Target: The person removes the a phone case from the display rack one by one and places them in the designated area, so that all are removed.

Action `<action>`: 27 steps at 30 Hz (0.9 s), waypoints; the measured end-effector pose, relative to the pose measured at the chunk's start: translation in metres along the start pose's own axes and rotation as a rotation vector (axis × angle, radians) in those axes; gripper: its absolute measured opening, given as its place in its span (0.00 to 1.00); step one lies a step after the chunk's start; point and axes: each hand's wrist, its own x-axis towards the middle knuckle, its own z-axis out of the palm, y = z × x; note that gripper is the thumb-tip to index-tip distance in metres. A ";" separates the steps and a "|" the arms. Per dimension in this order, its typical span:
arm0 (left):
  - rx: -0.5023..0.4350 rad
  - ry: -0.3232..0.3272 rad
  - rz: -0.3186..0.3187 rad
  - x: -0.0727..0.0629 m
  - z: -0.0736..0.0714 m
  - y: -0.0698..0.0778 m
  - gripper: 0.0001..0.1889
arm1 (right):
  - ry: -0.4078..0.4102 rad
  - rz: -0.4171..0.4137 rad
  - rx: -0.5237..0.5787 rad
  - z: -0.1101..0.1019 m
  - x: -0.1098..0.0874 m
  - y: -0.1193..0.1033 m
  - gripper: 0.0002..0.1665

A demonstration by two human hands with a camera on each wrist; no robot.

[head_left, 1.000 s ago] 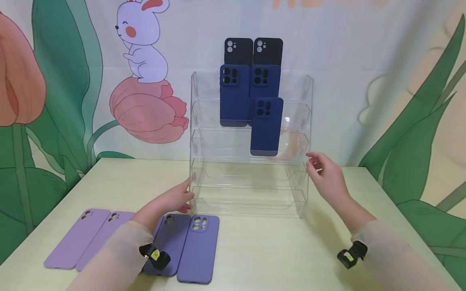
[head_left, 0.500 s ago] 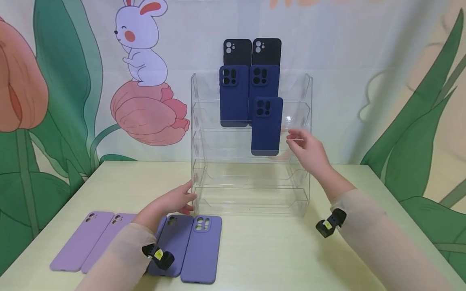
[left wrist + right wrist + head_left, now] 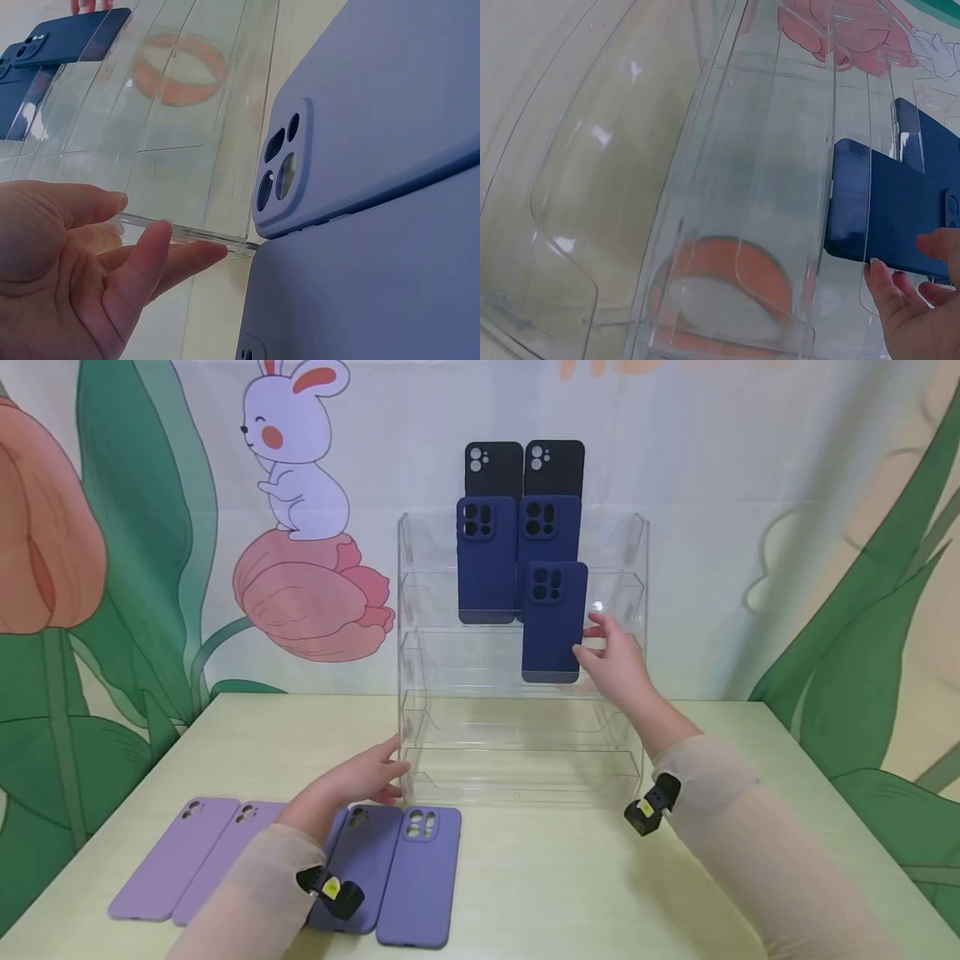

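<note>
My left hand (image 3: 367, 774) pinches the lower left side panel of a clear tiered display rack (image 3: 517, 762), thumb on one face and fingers on the other in the left wrist view. My right hand (image 3: 617, 664) is at the right edge of the lowest dark blue phone case (image 3: 551, 635). Its thumb and fingertips touch that edge, fingers loosely bent. Higher up stand a left blue case (image 3: 486, 564) and a right blue case (image 3: 549, 539), the latter partly covered. Behind them, two black cases (image 3: 493, 470) stand in the top tier, their lower parts hidden.
Several purple phone cases lie side by side on the table (image 3: 547, 877), front left, among them a lilac case (image 3: 172, 860) and a violet case (image 3: 420, 881). My left forearm covers part of the row. A backdrop cloth with a printed rabbit (image 3: 300, 452) hangs behind.
My right hand has moved left and up, from beside the rack's right side to the edge of the lowest blue case. My left hand has kept its hold on the rack.
</note>
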 end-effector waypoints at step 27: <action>-0.001 0.007 0.009 0.000 0.002 -0.002 0.32 | 0.065 -0.193 0.062 -0.003 -0.003 0.000 0.19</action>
